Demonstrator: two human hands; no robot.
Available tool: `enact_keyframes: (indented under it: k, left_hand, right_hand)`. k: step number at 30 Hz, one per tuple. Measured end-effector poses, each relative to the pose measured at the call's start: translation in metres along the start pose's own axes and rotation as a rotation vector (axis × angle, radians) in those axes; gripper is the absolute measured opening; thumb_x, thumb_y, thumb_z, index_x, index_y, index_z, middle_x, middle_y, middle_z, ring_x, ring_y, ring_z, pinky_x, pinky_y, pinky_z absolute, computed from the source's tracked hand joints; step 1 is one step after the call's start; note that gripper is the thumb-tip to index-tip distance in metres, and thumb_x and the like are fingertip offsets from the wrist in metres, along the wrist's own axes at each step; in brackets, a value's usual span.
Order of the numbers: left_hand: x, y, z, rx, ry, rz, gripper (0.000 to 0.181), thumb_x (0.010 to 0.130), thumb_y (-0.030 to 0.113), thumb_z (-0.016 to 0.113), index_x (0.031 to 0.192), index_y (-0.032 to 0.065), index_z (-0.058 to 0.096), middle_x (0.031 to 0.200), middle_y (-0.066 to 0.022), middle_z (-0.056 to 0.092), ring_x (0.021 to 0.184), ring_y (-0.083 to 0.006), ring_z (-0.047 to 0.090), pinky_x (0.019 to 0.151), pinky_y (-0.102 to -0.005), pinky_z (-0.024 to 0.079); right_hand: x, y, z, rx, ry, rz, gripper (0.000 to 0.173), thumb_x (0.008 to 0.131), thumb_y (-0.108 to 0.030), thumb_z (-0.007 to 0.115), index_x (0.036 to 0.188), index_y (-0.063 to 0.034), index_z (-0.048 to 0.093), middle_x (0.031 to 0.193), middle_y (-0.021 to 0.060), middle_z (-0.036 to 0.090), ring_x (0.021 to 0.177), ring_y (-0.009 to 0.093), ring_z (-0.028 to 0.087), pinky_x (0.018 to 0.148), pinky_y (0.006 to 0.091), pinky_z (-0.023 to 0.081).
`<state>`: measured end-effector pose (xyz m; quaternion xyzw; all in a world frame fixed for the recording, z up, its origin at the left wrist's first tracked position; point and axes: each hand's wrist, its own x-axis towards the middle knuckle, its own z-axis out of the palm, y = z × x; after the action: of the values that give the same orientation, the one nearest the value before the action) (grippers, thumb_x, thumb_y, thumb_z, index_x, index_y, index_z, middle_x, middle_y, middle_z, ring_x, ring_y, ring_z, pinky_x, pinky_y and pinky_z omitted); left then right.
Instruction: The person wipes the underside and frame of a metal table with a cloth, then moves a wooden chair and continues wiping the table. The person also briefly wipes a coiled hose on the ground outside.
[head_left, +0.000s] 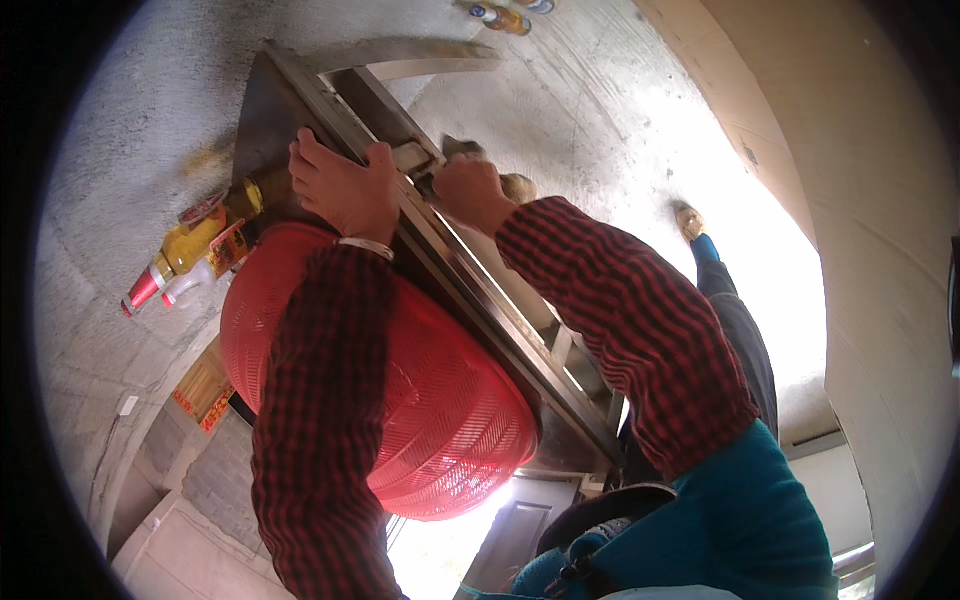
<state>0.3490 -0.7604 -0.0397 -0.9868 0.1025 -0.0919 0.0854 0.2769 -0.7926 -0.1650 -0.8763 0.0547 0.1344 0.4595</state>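
My left hand (345, 184) lies on the dark top of a table (262, 112), fingers apart and thumb at its metal-edged border. My right hand (469, 187) is below that edge, fingers curled at the table's frame rail (397, 109) beside a small pale block (411, 156). What the right fingertips grip is partly hidden. A large red perforated plastic basket (450, 397) stands on the tabletop, partly behind my left forearm. Near my left hand are a yellow glass bottle (191, 244) with a red-wrapped neck and a clear bottle (195, 281) with a red cap.
Brown glass bottles (510, 20) stand on the concrete floor (592, 97) past the table. Large cardboard (862, 187) rises at the right. My shoe (690, 223) is on the floor. A door (517, 525) and bright opening are at the bottom.
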Motion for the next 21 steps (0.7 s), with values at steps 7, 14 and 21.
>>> enact_keyframes:
  k: [7,14,21]
  left_hand:
    - [-0.004,-0.004,-0.004,-0.052,0.014,0.013,0.075,0.067,0.026,0.061,0.131,-0.0002,0.031,0.133,-0.0233,0.033,0.121,-0.0392,0.033,0.097,-0.0508,0.028]
    - [-0.001,-0.001,0.001,-0.071,0.024,0.013,0.076,0.067,0.026,0.062,0.131,-0.0001,0.030,0.135,-0.0235,0.031,0.123,-0.0387,0.031,0.098,-0.0512,0.027]
    - [0.002,0.005,-0.010,-0.061,-0.016,-0.021,0.075,0.068,0.024,0.060,0.131,-0.0017,0.029,0.136,-0.0246,0.029,0.124,-0.0396,0.029,0.098,-0.0520,0.026]
  right_hand:
    - [0.014,-0.004,-0.012,0.125,0.049,-0.011,0.039,0.078,-0.045,0.062,0.079,-0.0058,0.070,0.079,0.0137,0.063,0.082,0.029,0.062,0.068,0.0411,0.049]
    - [0.013,0.024,-0.029,0.648,-0.045,0.047,0.037,0.075,-0.036,0.066,0.069,0.0003,0.065,0.069,0.0189,0.060,0.065,0.030,0.060,0.061,0.0411,0.047]
    - [-0.001,0.076,-0.007,1.528,0.045,0.393,0.029,0.079,-0.025,0.067,0.084,0.0023,0.062,0.075,0.0088,0.063,0.067,0.016,0.061,0.053,0.0298,0.046]
